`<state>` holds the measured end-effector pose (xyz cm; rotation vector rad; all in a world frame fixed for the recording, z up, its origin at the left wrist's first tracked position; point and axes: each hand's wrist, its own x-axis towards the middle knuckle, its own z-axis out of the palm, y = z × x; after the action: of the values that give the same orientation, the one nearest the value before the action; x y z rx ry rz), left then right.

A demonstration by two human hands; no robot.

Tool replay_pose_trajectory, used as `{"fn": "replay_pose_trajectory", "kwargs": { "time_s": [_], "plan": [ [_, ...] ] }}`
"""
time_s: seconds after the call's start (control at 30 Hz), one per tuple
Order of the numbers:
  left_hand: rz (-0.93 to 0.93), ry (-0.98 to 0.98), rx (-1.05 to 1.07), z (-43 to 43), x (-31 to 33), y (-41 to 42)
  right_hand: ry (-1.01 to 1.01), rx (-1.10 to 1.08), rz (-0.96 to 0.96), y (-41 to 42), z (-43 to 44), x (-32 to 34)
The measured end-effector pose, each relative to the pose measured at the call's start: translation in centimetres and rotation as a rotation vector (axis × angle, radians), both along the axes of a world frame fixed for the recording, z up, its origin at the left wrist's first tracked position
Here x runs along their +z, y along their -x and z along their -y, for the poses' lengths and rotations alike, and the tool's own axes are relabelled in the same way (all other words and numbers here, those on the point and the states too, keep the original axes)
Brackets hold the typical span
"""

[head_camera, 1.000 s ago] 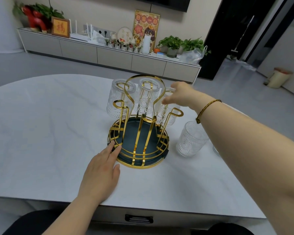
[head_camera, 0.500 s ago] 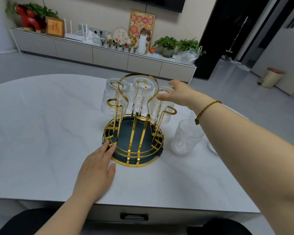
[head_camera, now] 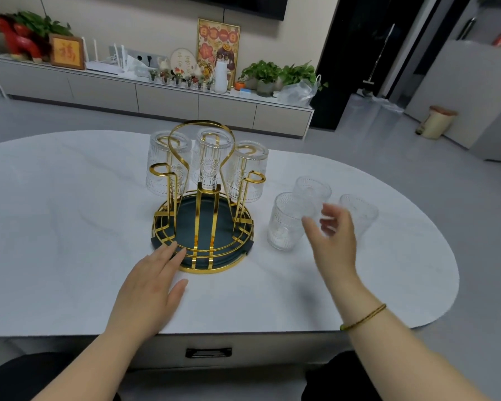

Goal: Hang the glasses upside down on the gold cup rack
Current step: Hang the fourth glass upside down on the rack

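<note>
Our right hand (head_camera: 334,238) hangs spread and empty, fingers loosely fanned and motion-blurred, just beside the nearest of three upright ribbed glasses on the bench (head_camera: 70,227); we judge it is shaping to close on that nearest glass (head_camera: 285,222), which stands just right of the gold cup rack (head_camera: 203,198). The second glass (head_camera: 311,191) stands behind it and the third glass (head_camera: 359,211) farther right of the rack, partly hidden by our fingers. Our left hand (head_camera: 149,287) lies flat and open on the bench with its fingertips touching the rack's near rim, holding nothing, placed, we think, to keep the rack from sliding or tipping as weight is added. On the rack's far side three glasses already hang mouth-down: the left hung glass (head_camera: 165,166), the centre hung glass (head_camera: 211,157) and the right hung glass (head_camera: 248,172). The two near hoops, the left hoop (head_camera: 160,170) and the right hoop (head_camera: 255,178), stand bare, so roughly half the work remains.
</note>
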<state>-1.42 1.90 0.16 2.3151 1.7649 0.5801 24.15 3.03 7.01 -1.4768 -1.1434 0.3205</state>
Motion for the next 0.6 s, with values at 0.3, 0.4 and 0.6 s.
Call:
{"fn": "replay_pose_trajectory", "kwargs": {
  "time_s": [0.3,0.4,0.6],
  "plan": [
    [-0.004,0.017,0.037,-0.2,0.2,-0.3,0.402,-0.029,0.021,0.5,-3.0,-6.3],
    [-0.015,0.028,0.047,-0.4,0.1,-0.3,0.410,-0.068,0.068,0.9,-3.8,-6.7],
    [-0.016,0.011,0.056,-0.5,0.0,-0.4,0.424,-0.160,0.073,1.2,-4.7,-7.3]
  ]
}}
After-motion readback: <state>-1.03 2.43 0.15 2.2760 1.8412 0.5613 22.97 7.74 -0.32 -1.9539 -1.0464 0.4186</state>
